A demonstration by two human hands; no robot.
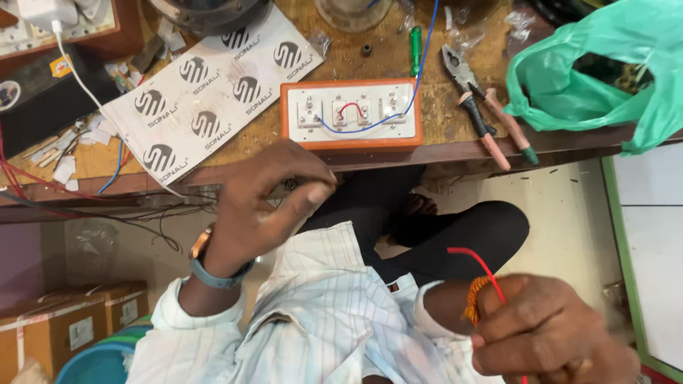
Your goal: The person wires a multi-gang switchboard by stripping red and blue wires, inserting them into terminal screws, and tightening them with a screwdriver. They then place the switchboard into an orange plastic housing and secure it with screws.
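My left hand (274, 203) is raised in front of the bench edge, fingers pinched together on something too small to make out. Just beyond it lies an orange-framed white switch board (351, 114), back side up, with a blue wire and a short red wire looped across its terminals. My right hand (548, 331) is low at the right, closed around a thin red wire (475, 259) that arcs up and left from the fist. An orange thread is tied round that wrist.
Pliers (484, 107) and a green screwdriver (415, 50) lie on the wooden bench (441, 124) right of the board. A green plastic bag (605, 71) sits at far right, a printed white sheet (206, 92) at left. Cardboard boxes (67, 323) stand below left.
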